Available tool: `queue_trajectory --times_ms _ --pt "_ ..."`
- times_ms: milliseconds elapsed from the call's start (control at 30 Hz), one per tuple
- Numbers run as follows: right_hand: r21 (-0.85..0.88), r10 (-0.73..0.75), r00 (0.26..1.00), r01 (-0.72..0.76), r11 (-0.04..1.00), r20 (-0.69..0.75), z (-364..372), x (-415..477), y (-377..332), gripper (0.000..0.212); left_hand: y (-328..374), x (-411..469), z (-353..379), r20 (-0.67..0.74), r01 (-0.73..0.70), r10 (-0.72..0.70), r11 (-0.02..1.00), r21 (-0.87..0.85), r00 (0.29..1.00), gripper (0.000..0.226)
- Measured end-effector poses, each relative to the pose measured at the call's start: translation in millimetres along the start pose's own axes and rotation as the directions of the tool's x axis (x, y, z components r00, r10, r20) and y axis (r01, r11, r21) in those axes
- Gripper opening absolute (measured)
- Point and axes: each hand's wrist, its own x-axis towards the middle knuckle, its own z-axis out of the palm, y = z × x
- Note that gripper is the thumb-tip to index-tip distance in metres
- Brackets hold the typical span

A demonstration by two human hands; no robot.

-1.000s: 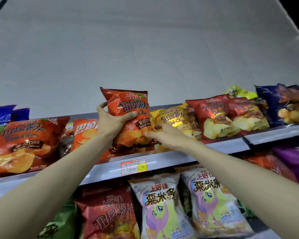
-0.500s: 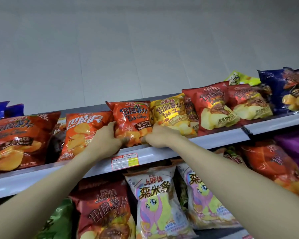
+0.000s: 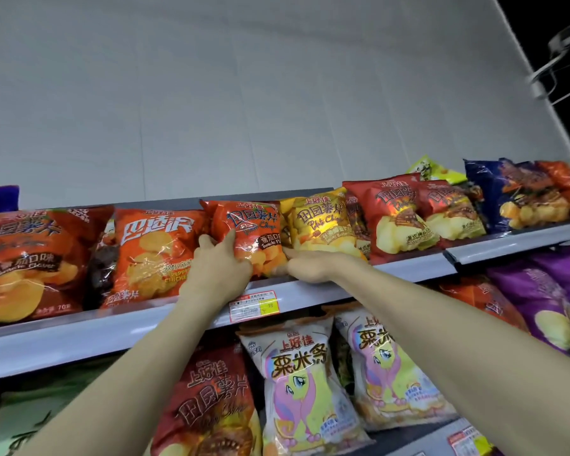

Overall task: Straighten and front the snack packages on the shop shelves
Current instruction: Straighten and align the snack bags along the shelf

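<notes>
A small orange tomato-chip bag (image 3: 254,225) stands upright on the top shelf (image 3: 343,292), facing front, between an orange chicken-flavour bag (image 3: 152,245) and a yellow honey-butter bag (image 3: 320,222). My left hand (image 3: 218,266) grips its lower left edge, thumb on the front. My right hand (image 3: 310,264) holds its lower right corner at the shelf lip, fingers pointing left. The bag's bottom edge is hidden behind both hands.
A big orange bag (image 3: 23,258) lies far left, with red bags (image 3: 392,212) and a blue bag (image 3: 514,195) to the right. A price tag (image 3: 254,306) sits on the shelf lip. Below it are pony-print bags (image 3: 297,383), a red bag (image 3: 211,399) and purple bags (image 3: 547,307).
The tomato-chip bag, held up above the shelf a second ago, has come down into the gap and now stands there. Both hands slid to its lower corners.
</notes>
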Motion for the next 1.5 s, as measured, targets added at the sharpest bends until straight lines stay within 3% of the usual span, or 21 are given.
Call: queue_trajectory --times_ms 100,200,300,400,700,867,1000,1200,1333,1500 --pt "0.071 0.021 0.999 -0.023 0.997 0.031 4 10 2 0.095 0 0 1 0.024 0.031 -0.031 0.999 0.017 0.999 0.068" --pt "0.095 0.001 1.0 -0.002 0.995 0.01 3 5 0 0.086 -2 5 1 0.075 0.053 -0.055 0.998 0.036 0.996 0.071" --pt "-0.022 0.025 0.988 -0.028 0.999 -0.15 2 1 6 0.085 -3 6 0 0.104 0.096 -0.1 0.994 0.048 0.99 0.082" --pt "-0.16 -0.001 0.967 -0.041 0.986 -0.254 4 0 9 0.08 -2 7 -1 0.081 0.097 -0.098 0.995 0.018 0.992 0.077" --pt "-0.257 -0.052 0.988 0.012 0.966 -0.147 -1 0 12 0.078 0 11 -5 0.035 0.139 -0.139 0.99 0.02 0.99 0.081" --pt "-0.294 -0.173 0.978 0.133 0.946 -0.116 -11 -6 19 0.073 16 -3 -17 -0.067 0.1 -0.092 0.988 0.118 0.993 0.066" --pt "-0.442 -0.291 0.949 0.212 0.872 -0.119 -37 -34 41 0.071 50 -11 -28 -0.077 0.074 -0.061 0.981 0.18 0.995 0.039" --pt "-0.493 -0.328 0.928 0.204 0.846 -0.177 -91 -93 105 0.068 124 -41 -15 0.021 0.023 -0.03 0.965 0.262 0.999 0.031" --pt "-0.529 -0.323 0.915 0.154 0.834 -0.243 -113 -128 156 0.054 187 -60 19 0.07 -0.082 0.065 0.959 0.271 0.995 0.037" --pt "-0.477 -0.187 0.923 0.003 0.879 -0.337 -138 -162 219 0.052 266 -65 79 0.165 -0.207 0.172 0.953 0.222 0.971 0.053"
